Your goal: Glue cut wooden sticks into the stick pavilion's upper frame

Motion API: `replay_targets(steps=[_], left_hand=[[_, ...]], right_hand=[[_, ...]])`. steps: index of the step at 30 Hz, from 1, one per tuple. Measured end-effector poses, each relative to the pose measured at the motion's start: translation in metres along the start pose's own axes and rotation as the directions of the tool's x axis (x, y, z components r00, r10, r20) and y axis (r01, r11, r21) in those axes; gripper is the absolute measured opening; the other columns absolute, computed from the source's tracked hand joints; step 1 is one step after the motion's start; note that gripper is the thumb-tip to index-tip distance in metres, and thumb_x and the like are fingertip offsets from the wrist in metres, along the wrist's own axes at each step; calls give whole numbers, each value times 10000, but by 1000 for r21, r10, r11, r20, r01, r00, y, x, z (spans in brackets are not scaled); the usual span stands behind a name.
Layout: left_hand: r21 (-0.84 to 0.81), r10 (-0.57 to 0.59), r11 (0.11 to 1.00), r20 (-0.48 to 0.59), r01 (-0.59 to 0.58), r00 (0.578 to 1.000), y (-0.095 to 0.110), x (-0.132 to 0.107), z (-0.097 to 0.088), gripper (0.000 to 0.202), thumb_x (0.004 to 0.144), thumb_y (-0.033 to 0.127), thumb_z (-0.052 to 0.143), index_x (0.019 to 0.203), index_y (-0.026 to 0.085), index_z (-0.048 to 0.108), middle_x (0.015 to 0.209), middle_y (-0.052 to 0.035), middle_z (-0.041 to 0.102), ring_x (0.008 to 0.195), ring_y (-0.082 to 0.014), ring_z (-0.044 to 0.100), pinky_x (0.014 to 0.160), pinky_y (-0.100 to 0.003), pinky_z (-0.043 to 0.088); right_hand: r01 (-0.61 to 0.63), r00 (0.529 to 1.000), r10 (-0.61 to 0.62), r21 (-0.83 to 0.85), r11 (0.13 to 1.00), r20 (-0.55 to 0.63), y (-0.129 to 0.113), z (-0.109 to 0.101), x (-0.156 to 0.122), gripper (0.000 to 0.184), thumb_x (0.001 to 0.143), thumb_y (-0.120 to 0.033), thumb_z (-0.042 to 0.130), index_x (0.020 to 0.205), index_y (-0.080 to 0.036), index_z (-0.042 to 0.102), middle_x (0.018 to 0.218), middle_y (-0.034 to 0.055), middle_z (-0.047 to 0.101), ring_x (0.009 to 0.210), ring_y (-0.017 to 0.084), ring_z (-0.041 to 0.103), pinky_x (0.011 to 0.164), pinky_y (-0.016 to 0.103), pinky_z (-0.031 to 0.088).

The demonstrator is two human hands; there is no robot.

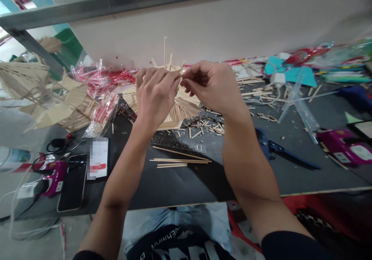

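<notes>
A layered model of thin wooden sticks point(188, 105) is on the table in front of me, with one stick point(165, 52) rising upright from its back. My left hand point(157, 93) is over the model's left side, its fingers curled at the upper part; what they grip is hidden behind the hand. Close by on the right, my right hand point(210, 83) has thumb and forefinger pinched near the left fingertips. Anything in that pinch is too small to make out. Several loose wooden sticks point(180, 161) lie nearer to me, beside a clear ruler-like strip point(180, 142).
Blue-handled cutters point(279, 151) lie to the right, near a magenta power adapter point(343, 145). Two phones point(72, 182) are at the left. Stick scraps point(209, 128) surround the model's front. Another stick model point(64, 101) and bagged red-tipped sticks point(101, 112) stand left.
</notes>
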State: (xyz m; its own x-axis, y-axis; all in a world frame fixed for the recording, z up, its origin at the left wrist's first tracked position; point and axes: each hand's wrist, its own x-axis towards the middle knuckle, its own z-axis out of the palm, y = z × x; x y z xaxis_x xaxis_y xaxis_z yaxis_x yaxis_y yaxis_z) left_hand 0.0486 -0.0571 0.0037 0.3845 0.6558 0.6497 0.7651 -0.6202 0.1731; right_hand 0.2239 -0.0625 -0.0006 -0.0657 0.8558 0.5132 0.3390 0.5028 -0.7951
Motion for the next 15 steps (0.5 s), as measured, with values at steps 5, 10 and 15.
replay_targets(steps=[5,10,15], left_hand=[[-18,-2,1000,-34,1,999,1,0,4,204,1024,290,495,1079,282,691,1043,-49,736,1086,-235,602,1086,-449,367],[0,-9,1000,-34,9,999,1,1,6,198,1025,291,495,1082,265,682,1030,-45,736,1098,-229,606,1090,-448,370],[-20,-28,999,-25,27,999,2,2,4,205,1024,296,496,1042,287,700,1015,-44,748,1090,-233,617,1088,-457,379]], right_hand=[[-16,1000,16,-7,1000,7,1,0,0,281,827,-477,791,842,-221,677,687,-11,658,603,121,590,580,298,500],[-14,1000,14,-21,1000,6,1,0,0,274,839,-470,782,835,-217,678,678,-11,660,595,118,597,584,291,508],[-11,1000,12,-4,1000,4,1,1,0,275,822,-459,800,830,-213,679,668,-13,657,586,125,601,570,294,505]])
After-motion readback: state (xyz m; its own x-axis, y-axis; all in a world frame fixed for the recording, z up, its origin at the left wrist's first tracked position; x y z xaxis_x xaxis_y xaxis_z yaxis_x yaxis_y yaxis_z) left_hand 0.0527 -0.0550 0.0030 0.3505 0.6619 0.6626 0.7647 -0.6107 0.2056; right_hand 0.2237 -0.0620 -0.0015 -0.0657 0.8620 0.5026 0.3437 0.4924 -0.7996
